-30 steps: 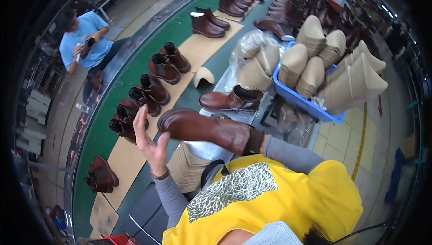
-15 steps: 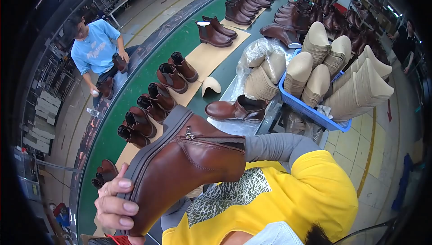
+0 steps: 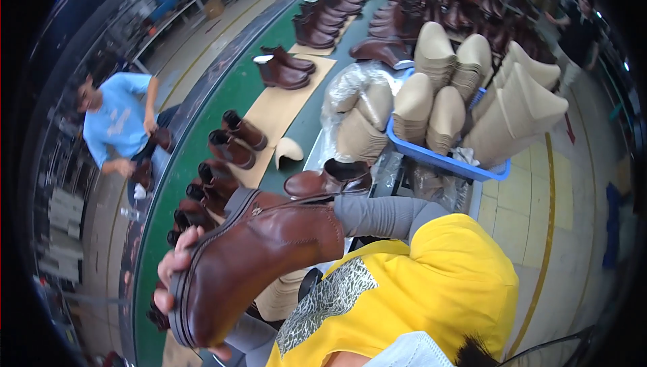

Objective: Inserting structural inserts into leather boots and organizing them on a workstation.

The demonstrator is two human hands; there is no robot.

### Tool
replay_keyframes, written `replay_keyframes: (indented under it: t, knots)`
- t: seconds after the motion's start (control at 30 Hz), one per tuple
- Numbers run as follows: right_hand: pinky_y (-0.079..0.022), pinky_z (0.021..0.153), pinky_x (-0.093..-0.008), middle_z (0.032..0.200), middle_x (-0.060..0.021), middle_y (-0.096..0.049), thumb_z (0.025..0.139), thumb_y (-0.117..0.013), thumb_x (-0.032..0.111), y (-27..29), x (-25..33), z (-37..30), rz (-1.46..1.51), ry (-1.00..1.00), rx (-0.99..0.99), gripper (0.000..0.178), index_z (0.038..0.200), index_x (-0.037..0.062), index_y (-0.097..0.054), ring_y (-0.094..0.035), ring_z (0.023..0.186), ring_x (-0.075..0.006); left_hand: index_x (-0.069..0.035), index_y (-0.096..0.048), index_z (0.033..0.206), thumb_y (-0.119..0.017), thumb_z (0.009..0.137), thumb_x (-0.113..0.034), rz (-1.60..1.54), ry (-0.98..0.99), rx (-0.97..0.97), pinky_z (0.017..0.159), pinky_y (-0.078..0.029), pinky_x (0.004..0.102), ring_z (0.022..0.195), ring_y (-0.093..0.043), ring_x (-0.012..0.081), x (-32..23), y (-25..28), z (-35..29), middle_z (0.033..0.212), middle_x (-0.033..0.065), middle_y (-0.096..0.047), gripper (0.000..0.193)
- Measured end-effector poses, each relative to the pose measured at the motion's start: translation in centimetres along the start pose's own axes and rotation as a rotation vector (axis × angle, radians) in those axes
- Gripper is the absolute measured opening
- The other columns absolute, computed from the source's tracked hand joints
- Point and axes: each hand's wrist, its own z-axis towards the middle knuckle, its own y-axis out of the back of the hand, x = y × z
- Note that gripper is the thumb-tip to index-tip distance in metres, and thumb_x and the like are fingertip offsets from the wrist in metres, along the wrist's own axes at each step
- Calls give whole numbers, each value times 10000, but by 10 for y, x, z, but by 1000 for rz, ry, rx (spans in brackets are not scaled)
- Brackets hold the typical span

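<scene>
A brown leather ankle boot (image 3: 269,239), tilted toe-down, is held in front of my chest. My left hand (image 3: 176,262) is closed around its dark sole near the toe, the fingers showing along the edge. My right forearm (image 3: 377,213), in a grey sleeve, runs into the boot's opening; the right hand is hidden inside, so its fingers do not show. A zipper lies on the boot's upper side. Just beyond it, another brown boot (image 3: 330,179) lies on the bench, close to a single curved beige insert (image 3: 288,153).
A blue basket (image 3: 448,158) holds several stacks of beige inserts (image 3: 431,53), with more in clear plastic (image 3: 357,97) beside it. Brown boots (image 3: 286,70) stand in pairs on cardboard along the green conveyor (image 3: 202,128). Across it sits a person in light blue (image 3: 118,114) handling boots.
The whole view has shifted, moving the background left. The boot has turned, so its zipper side shows less. My left hand has shifted along the sole, still gripping it.
</scene>
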Motion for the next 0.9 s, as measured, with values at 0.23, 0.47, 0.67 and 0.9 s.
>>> replay_keyframes:
  t: [0.23, 0.47, 0.67, 0.9]
  knots:
    - [-450, 964, -358, 1275, -143, -556, 999, -428, 188, 5, 6, 23, -1, -419, -226, 372, 1349, 70, -465, -558, 1097, -248, -268, -412, 1351, -871, 504, -564, 141, -29, 124, 1076, -273, 607, 1259, -357, 475, -20, 2, 0, 1299, 159, -397, 1008]
    - [-455, 954, -354, 1239, -152, -574, 986, -445, 184, -20, 5, 16, 54, -664, -324, 370, 1330, 55, -488, -570, 1081, -241, -155, -369, 1395, -767, 629, -622, 87, 172, -383, 1013, -400, 571, 1169, -459, 477, -14, 1, -15, 1245, 219, -423, 981]
    - [-462, 928, -346, 1179, -154, -598, 966, -469, 178, -58, 2, -3, 237, -885, -420, 351, 1286, 43, -521, -586, 1046, -227, -137, -351, 1395, -755, 646, -520, 34, 72, -515, 1042, -343, 620, 1237, -400, 493, -24, 6, -32, 1302, 208, -365, 933]
    - [-471, 897, -338, 1109, -156, -625, 943, -498, 170, -100, -15, -41, 510, -1168, -437, 330, 1235, 29, -561, -604, 1005, -209, -43, -297, 1410, -696, 693, -571, 27, 277, -522, 973, -444, 578, 1182, -469, 503, 4, 13, -45, 1323, 270, -415, 976]
